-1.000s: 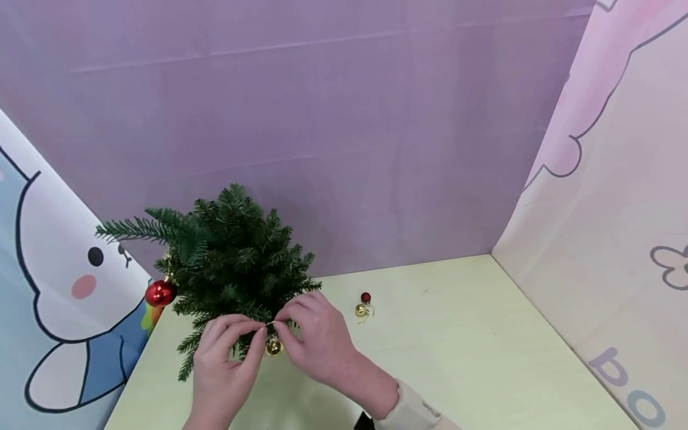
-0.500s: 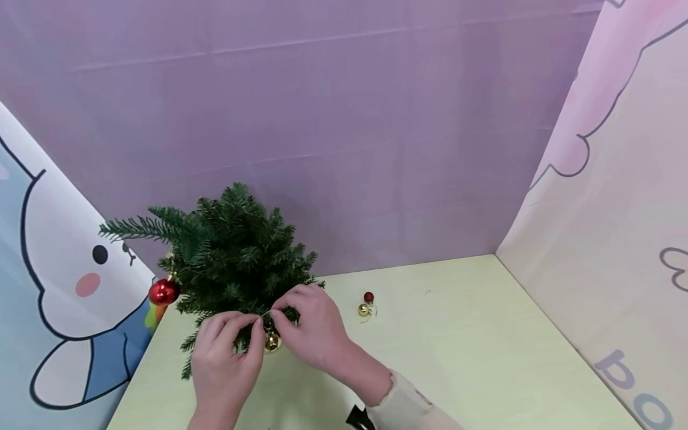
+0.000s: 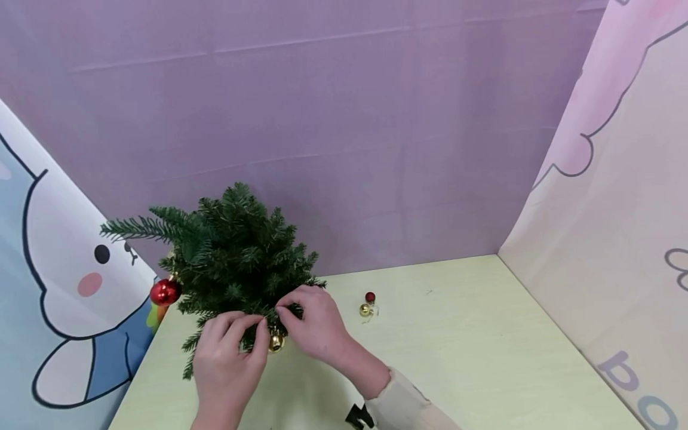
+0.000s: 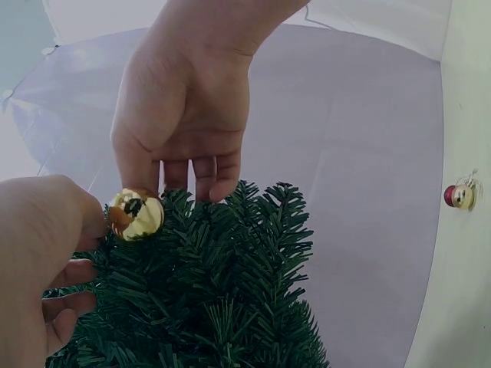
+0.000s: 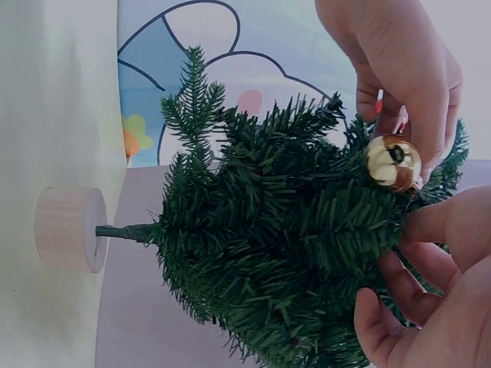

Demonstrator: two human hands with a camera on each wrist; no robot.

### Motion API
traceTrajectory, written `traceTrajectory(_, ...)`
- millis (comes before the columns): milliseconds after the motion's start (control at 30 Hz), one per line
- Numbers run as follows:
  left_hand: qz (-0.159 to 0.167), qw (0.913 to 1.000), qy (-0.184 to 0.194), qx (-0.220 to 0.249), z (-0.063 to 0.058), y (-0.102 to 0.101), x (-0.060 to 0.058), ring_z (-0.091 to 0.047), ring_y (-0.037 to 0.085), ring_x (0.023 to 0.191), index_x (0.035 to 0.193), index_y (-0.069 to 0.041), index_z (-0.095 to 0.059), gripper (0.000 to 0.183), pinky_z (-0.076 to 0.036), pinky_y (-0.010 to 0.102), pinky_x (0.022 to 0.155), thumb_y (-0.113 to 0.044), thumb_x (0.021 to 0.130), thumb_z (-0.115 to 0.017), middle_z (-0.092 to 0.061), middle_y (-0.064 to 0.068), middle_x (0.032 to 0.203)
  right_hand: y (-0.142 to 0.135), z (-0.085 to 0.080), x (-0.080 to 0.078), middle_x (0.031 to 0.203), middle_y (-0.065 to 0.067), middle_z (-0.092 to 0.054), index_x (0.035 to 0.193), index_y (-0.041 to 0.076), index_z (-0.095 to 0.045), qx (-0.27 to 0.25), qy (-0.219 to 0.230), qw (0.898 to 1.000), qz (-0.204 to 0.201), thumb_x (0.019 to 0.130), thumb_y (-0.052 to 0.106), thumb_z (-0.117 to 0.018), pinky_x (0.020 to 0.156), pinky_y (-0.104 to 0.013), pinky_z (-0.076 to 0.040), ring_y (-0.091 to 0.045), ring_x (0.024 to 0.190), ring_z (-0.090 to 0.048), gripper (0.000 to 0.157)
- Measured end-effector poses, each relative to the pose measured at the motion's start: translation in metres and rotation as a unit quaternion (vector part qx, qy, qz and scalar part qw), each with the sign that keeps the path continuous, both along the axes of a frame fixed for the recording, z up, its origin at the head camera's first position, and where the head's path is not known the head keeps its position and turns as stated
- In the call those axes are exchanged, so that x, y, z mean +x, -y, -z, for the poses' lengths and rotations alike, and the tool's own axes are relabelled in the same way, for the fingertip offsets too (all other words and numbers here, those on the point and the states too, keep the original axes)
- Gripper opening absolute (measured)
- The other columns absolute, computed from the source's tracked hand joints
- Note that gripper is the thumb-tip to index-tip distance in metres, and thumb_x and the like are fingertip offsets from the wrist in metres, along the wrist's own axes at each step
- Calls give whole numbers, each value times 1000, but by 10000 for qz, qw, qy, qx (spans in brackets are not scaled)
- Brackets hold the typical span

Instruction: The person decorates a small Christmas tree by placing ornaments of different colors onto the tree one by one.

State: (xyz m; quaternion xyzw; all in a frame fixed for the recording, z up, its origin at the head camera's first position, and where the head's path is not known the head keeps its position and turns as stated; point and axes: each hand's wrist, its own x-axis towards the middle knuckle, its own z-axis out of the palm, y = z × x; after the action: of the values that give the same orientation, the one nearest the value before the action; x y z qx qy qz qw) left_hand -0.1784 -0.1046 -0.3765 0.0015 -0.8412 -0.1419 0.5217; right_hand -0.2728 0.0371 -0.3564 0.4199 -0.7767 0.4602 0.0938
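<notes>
Both hands work at the front of a small green Christmas tree (image 3: 242, 251). In the head view the left hand (image 3: 228, 352) pinches thumb and forefinger together at the thin gold string of a gold bauble. The right hand (image 3: 317, 325) holds its thumb and forefinger close at the string's other side, its fingertips against the branches. Just below and between the fingertips hangs the shiny gold bauble (image 4: 136, 215). The right wrist view shows the left hand (image 5: 410, 69) beside the gold bauble (image 5: 393, 162), and the right hand (image 5: 445, 284) at the needles. The string itself hardly shows.
A red bauble (image 3: 165, 292) hangs on the tree's left side. On the pale table (image 3: 457, 346) lie a small red bauble (image 3: 369, 297) and a small gold bauble (image 3: 366, 310). The tree's round wooden base (image 5: 69, 230) stands on the table. Printed and purple cloths (image 3: 349, 119) enclose it.
The fingertips have moved slightly apart, and the string that stretched between them earlier is hardly visible. The gold bauble still hangs below. The head view has shifted a little.
</notes>
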Motion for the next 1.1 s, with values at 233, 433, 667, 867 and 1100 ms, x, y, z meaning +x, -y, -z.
traceTrajectory(233, 41, 9998, 167, -26, 3, 4, 4, -58, 29, 79, 81, -6, -74, 17, -49, 45, 66, -23, 82, -69, -63, 9, 84, 0, 6, -1, 99, 10, -67, 96, 17, -76, 167, -244, 9993, -235, 93, 18, -65, 91, -31, -46, -8, 97, -59, 12)
traceTrajectory(433, 176, 9986, 487, -116, 5, 9, 8, -59, 33, 84, 86, -6, -74, 29, -50, 48, 71, -34, 84, -68, -63, 12, 91, -2, 10, -2, 98, 11, -66, 94, 18, -75, 304, -146, 9990, -299, 91, 19, -68, 91, -30, -45, -8, 98, -58, 8)
traceTrajectory(667, 325, 9977, 586, -11, 8, 12, 12, -58, 30, 86, 90, -6, -74, 30, -48, 46, 73, -35, 85, -70, -63, 11, 92, -7, 17, -2, 98, 12, -66, 97, 20, -72, 408, 26, 9988, -254, 89, 26, -71, 91, -29, -45, -7, 100, -56, 10)
traceTrajectory(867, 471, 9982, 371, -47, 10, 13, 12, -59, 29, 86, 92, -5, -73, 26, -45, 40, 76, -30, 83, -71, -65, 10, 93, -13, 25, 0, 105, 10, -65, 100, 20, -70, 296, 63, 9989, -357, 90, 31, -71, 92, -32, -45, -8, 103, -55, 15)
traceTrajectory(1100, 700, 9972, -78, 250, 12, 14, 11, -58, 30, 89, 95, -4, -73, 24, -41, 35, 80, -25, 83, -69, -66, 10, 94, -26, 28, -1, 110, 9, -63, 106, 18, -69, -47, 38, 9994, -343, 88, 25, -74, 89, -32, -46, -9, 107, -53, 20)
